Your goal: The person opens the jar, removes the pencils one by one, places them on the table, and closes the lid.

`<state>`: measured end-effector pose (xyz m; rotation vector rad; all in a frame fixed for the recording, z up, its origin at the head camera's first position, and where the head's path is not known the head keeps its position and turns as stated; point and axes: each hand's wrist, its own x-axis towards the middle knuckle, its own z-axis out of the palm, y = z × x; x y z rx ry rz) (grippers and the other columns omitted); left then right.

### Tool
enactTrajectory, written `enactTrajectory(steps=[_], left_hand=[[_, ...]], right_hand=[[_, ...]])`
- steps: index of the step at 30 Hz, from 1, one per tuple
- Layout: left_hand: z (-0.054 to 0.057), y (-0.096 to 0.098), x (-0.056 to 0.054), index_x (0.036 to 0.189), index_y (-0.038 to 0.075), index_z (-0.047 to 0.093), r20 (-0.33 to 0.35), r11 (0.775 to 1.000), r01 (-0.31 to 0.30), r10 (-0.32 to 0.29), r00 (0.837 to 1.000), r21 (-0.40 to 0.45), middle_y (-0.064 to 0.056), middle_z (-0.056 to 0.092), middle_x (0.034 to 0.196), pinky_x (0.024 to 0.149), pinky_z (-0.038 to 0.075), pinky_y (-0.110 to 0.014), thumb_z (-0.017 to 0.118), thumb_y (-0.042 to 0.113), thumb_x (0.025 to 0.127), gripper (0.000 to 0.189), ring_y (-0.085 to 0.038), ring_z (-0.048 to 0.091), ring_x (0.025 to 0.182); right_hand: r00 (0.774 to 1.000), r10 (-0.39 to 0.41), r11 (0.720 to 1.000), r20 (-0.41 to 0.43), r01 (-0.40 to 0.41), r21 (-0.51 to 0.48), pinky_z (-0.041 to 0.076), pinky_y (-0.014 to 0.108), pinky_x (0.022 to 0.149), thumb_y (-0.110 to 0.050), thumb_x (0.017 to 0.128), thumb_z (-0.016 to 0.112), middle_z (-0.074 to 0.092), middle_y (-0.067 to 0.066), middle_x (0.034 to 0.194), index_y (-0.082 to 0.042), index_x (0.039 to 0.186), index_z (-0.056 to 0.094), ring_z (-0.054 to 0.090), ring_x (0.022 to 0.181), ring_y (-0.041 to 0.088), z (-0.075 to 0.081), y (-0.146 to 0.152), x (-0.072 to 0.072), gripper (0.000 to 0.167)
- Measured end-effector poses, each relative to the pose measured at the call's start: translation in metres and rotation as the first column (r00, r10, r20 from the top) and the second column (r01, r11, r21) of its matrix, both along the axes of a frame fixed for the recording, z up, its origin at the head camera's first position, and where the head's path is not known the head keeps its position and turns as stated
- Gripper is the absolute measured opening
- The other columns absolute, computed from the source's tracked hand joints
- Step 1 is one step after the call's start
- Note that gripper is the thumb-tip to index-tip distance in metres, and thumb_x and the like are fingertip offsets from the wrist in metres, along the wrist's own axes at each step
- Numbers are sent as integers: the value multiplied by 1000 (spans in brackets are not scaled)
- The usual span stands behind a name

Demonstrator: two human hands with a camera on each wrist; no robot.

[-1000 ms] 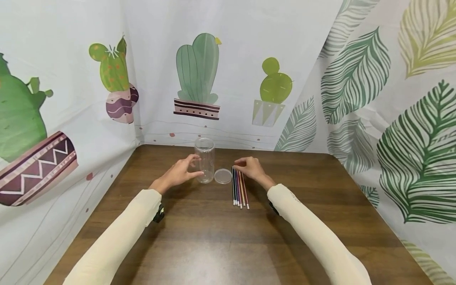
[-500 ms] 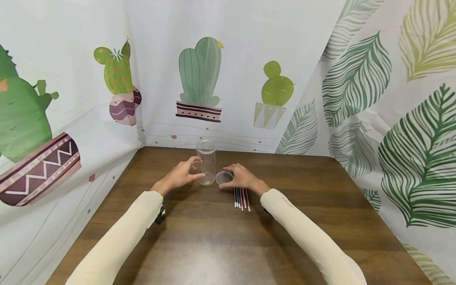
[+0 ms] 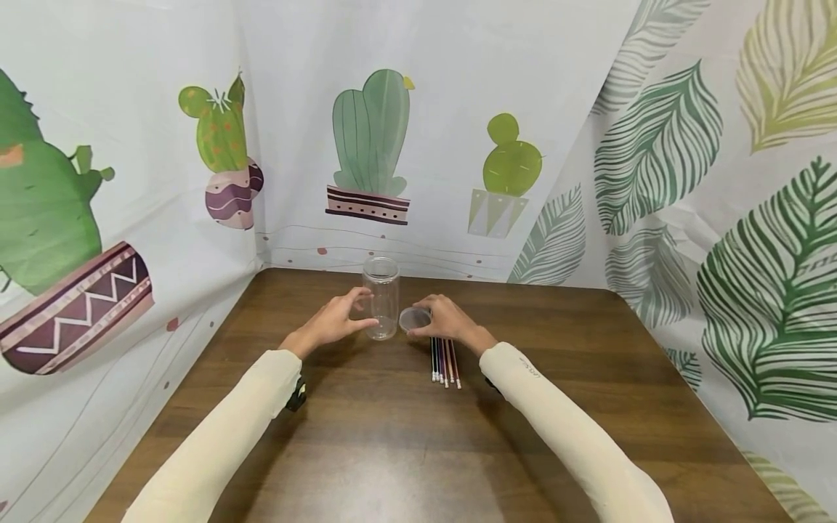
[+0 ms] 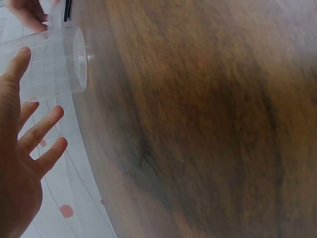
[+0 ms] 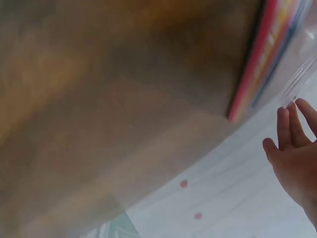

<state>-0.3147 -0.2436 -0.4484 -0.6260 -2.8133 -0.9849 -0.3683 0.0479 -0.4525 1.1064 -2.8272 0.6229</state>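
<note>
A clear, lidless cylindrical jar [image 3: 387,301] stands upright near the back of the table. My left hand [image 3: 332,319] is just left of it, fingers spread and thumb apart; in the left wrist view the thumb overlaps the jar [image 4: 54,67], and I cannot tell whether it touches. Right of the jar, my right hand [image 3: 451,321] pinches a round clear lid [image 3: 414,319] by its edge between thumb and fingers, slightly tilted. Several pencils [image 3: 446,363] with white eraser ends lie side by side under the right hand, which hides their far ends.
The dark wooden table [image 3: 392,428] reaches back to a white curtain [image 3: 294,145] printed with cacti and leaves. The table's back edge lies just behind the jar.
My right hand has moved left from the pencils' far ends to the lid, gripped it and lifted it slightly. The left hand stays beside the jar. The head view has shifted slightly.
</note>
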Motion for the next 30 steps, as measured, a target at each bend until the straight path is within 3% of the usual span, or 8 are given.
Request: enactTrajectory(steps=[9,15,18,23,30], left_hand=[[-1,-1,-3,147,11,47,-17,1000,-13,13,1000,-12,-9,60,147,104,51,-54,79,42,93,70,-30,65,122],[-1,-1,-3,147,11,47,-11,1000,-9,8,1000,-11,-9,60,147,103,51,-54,79,42,93,70,-31,65,122],[0,-1,-2,148,12,46,0,1000,-11,11,1000,-12,-9,59,148,103,51,-54,78,43,93,70,-30,65,122],[1,-1,-1,149,13,45,14,1000,-13,13,1000,-12,-9,59,148,103,51,-54,78,44,94,71,-30,64,124],[2,-1,-1,149,13,45,19,1000,-13,13,1000,-12,-8,59,148,103,51,-55,77,43,94,70,-30,64,124]], right_hand=[[996,35,998,-82,-40,-57,59,36,84,-40,83,89,67,18,133,-2,132,69,66,113,30,57,10,-15,65],[996,22,994,-86,-31,-103,55,43,97,-35,82,90,65,23,134,2,134,67,65,116,35,94,12,-18,68],[995,23,994,-100,-33,-102,52,44,102,-35,81,90,65,23,135,3,135,66,63,120,35,107,9,-21,70],[986,52,993,-157,-68,-100,54,42,99,-32,81,91,68,23,131,5,132,68,65,117,33,127,-1,-23,67],[976,102,990,-195,-119,-77,56,39,96,-37,81,89,68,19,133,0,132,70,67,116,32,151,-22,-14,66]])
